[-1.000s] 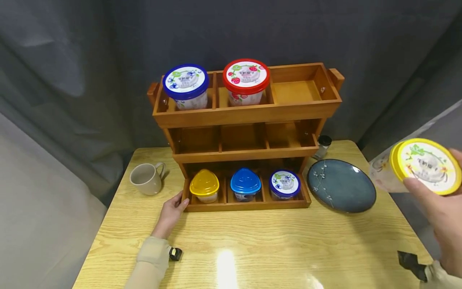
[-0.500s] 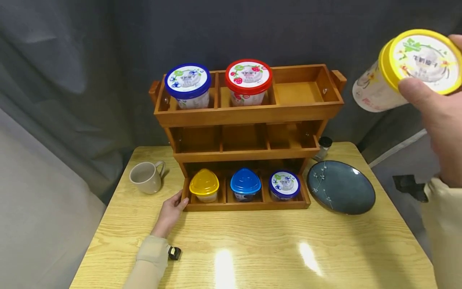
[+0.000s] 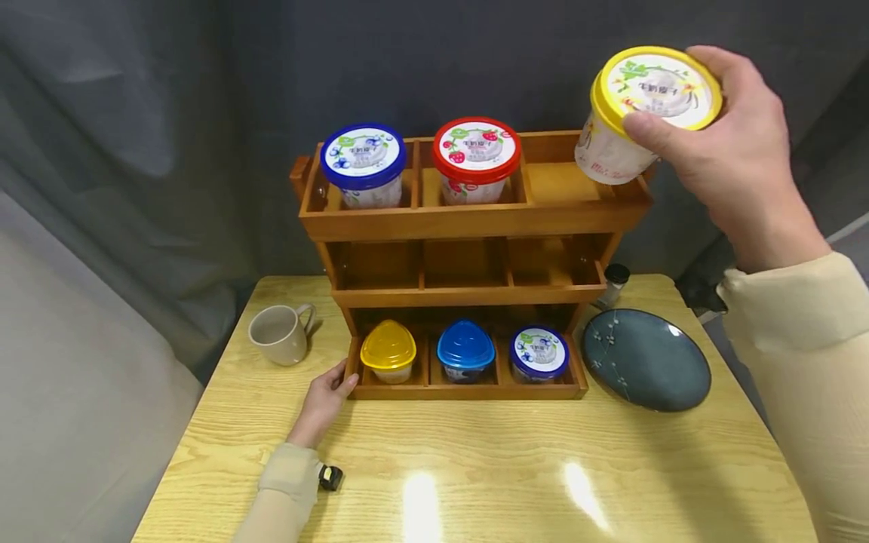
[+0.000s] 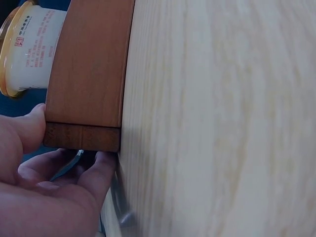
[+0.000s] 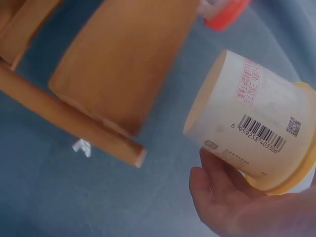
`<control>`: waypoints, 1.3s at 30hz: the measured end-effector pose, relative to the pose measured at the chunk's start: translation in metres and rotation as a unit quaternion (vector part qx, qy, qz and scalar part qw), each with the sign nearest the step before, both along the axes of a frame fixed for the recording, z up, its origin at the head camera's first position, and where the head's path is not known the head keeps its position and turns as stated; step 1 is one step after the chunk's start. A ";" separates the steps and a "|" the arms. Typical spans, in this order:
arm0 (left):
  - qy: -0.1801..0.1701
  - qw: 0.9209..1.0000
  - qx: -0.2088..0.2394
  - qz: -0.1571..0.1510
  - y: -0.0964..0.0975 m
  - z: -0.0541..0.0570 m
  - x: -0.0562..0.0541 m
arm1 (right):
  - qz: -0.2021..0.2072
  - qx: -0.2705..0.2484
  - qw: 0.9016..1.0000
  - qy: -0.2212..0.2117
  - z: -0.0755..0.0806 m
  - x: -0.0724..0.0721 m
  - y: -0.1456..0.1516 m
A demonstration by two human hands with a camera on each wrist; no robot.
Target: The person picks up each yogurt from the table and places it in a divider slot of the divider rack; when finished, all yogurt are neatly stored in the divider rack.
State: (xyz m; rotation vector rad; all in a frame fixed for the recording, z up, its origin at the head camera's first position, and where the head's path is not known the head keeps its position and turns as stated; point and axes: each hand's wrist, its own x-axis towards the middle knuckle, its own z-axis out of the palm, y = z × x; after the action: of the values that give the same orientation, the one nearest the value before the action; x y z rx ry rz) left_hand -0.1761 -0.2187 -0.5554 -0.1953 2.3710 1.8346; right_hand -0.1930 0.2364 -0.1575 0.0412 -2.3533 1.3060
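Observation:
My right hand grips a yellow-lidded paper tub by its lid, thumb on the near rim. The tub is tilted and overlaps the right top compartment of a three-tier wooden rack in the head view. In the right wrist view the tub's barcode side and base show. My left hand holds the rack's bottom left corner; in the left wrist view the thumb and fingers lie on either side of the wooden edge. A blue-lidded tub and a red-lidded tub stand in the other top compartments.
The bottom tier holds a yellow-lidded cup, a light-blue-lidded cup and a dark-blue-lidded tub. Left of the rack stands a beige mug. A dark plate lies to the right, a black-capped jar behind it.
My right hand has lifted the yellow-lidded tub from low on the right, then carried it left to the rack's top right. My left hand has stayed at the corner.

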 end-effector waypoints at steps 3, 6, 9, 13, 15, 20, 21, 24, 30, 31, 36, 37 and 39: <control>-0.003 1.000 -0.001 0.001 0.001 0.001 0.000 | 0.006 0.024 0.999 -0.026 -0.005 -0.009 -0.003; -0.006 1.000 -0.002 0.001 0.001 0.002 0.001 | 0.008 0.053 0.998 -0.046 -0.011 -0.017 -0.007; -0.006 1.000 -0.003 0.001 0.000 0.003 0.001 | 0.010 0.080 0.995 -0.052 -0.017 -0.023 -0.010; -0.006 1.000 -0.009 -0.001 0.000 0.002 0.001 | 0.011 0.108 0.993 -0.050 -0.025 -0.029 -0.012; -0.007 1.000 -0.009 -0.002 0.000 0.002 0.001 | 0.011 0.116 0.992 -0.050 -0.029 -0.032 -0.013; -0.004 1.000 -0.008 -0.001 0.001 0.001 0.001 | 0.016 0.122 0.990 -0.066 -0.035 -0.037 -0.013; -0.004 1.000 -0.007 -0.001 0.001 0.001 0.001 | 0.017 0.127 0.989 -0.073 -0.037 -0.038 -0.012; -0.003 1.000 -0.009 0.000 0.002 0.001 0.002 | 0.015 0.144 0.985 -0.092 -0.040 -0.040 -0.011; 0.001 1.000 -0.002 0.002 0.003 0.000 0.004 | 0.013 0.173 0.979 -0.102 -0.039 -0.043 -0.005; 0.003 1.000 -0.001 0.001 0.003 0.000 0.004 | 0.016 0.174 0.979 -0.107 -0.039 -0.043 -0.004; 0.013 1.000 0.004 -0.005 0.003 0.001 0.005 | 0.045 0.166 0.977 -0.124 -0.039 -0.046 0.001; 0.014 1.000 0.005 -0.006 0.004 0.001 0.005 | 0.053 0.166 0.977 -0.124 -0.038 -0.047 0.002; 0.017 1.000 0.002 -0.009 0.003 0.001 0.006 | 0.066 0.166 0.976 -0.124 -0.036 -0.048 0.003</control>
State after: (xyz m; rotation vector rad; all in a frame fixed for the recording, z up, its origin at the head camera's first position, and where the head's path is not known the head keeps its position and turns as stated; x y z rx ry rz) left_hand -0.1705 -0.2157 -0.5545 -0.1433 2.3821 1.8493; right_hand -0.2410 0.2395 -0.1938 0.1481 -2.8054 1.0074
